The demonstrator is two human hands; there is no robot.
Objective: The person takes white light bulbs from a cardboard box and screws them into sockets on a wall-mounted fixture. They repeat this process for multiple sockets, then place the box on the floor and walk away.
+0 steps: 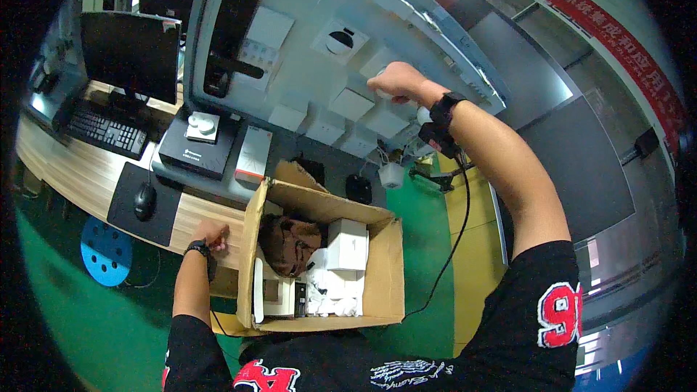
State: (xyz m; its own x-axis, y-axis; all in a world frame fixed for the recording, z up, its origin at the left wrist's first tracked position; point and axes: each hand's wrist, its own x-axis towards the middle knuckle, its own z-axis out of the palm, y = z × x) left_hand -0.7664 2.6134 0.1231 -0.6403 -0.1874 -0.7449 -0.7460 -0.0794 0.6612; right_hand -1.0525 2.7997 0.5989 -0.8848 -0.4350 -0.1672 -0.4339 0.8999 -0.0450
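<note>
My right hand (399, 81) reaches far out to a pale upright display panel (308, 11). Its fingers are closed near the panel's surface, beside a row of white boxes; what they hold, if anything, is hidden. My left hand (210, 235) is at the desk's front edge, just left of an open cardboard box (392, 268). Its fingers are curled, and I cannot make out anything in them. Inside the cardboard box lie a white carton (348, 245), a flat white box (278, 297), crumpled white wrapping (332, 297) and a dark printed picture (290, 245).
On the wooden desk (69, 167) stand a monitor (131, 51), keyboard (105, 129), mouse (144, 201) and black box (200, 147) with a white device (202, 125). A white-and-orange box (254, 154) lies beside it. A black cable (459, 239) hangs from my right wrist. A blue stool (106, 251) stands lower left.
</note>
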